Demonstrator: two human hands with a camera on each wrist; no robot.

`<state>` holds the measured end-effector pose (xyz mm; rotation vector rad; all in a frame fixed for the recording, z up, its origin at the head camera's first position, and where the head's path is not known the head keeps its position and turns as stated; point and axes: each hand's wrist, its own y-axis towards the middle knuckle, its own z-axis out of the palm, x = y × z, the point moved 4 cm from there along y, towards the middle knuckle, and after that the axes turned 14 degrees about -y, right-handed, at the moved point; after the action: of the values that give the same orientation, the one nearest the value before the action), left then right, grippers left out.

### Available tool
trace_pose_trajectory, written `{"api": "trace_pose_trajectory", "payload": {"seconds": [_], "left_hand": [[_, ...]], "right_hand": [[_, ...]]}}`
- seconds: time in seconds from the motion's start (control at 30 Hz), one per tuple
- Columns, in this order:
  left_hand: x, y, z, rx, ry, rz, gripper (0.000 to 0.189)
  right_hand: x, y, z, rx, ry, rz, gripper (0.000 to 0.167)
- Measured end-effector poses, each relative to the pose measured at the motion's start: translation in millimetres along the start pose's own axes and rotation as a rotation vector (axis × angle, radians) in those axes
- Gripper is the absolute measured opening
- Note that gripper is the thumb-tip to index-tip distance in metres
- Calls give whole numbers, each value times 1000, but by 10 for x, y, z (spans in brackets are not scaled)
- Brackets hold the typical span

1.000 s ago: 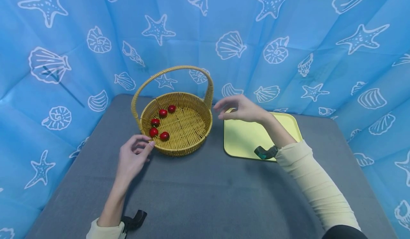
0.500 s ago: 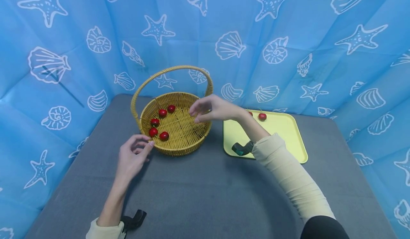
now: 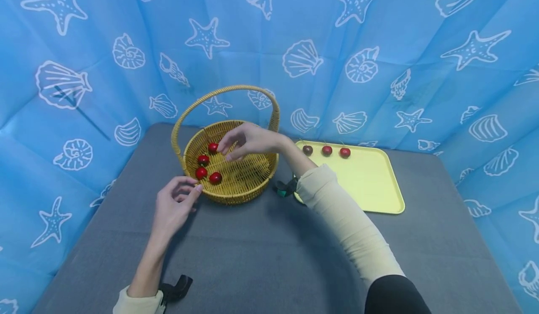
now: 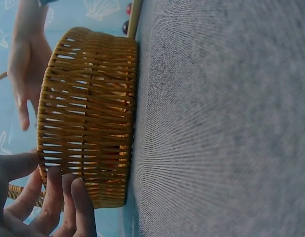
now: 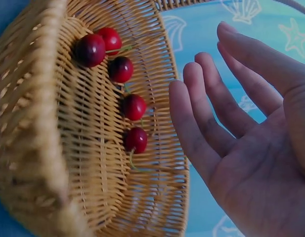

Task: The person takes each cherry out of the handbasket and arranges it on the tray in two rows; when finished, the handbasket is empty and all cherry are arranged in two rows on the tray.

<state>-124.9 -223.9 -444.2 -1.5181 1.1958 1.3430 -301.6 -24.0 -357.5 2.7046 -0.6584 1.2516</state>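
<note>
A round wicker basket (image 3: 236,198) with a tall arched handle stands on the table's left half. Several red cherries (image 3: 215,178) lie along its left side; in the right wrist view, cherries (image 5: 134,107) with green stems sit near the far wall. My left hand (image 3: 174,206) pinches the basket's near-left rim, thumb at the top edge and fingers (image 4: 53,195) against the outer wall. Over the basket's interior hovers my right hand (image 3: 252,141), fingers loosely bent and nothing between them. It hides one cherry at the back in the head view.
To the right of the basket lies a yellow rectangular tray (image 3: 370,183). Three cherries (image 3: 326,150) are lined up along its far edge, one darker than the others. A blue curtain (image 3: 261,38) with shell prints encloses the grey table (image 3: 252,258) behind and at the sides.
My right hand has travelled left from above the tray to above the basket, uncovering the three cherries on the tray. My left hand has stayed at the basket's rim.
</note>
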Motion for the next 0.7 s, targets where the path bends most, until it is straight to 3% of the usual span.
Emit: {"api": "trace_pose_trajectory", "payload": {"seconds": [0.27, 0.7], "left_hand": [[16, 5, -7, 9, -12, -4, 31], [11, 6, 8, -8, 5, 25, 30]], "right_hand": [[-123, 254, 133, 41, 60, 102, 36], [-263, 413, 254, 48, 148, 181, 40]]}}
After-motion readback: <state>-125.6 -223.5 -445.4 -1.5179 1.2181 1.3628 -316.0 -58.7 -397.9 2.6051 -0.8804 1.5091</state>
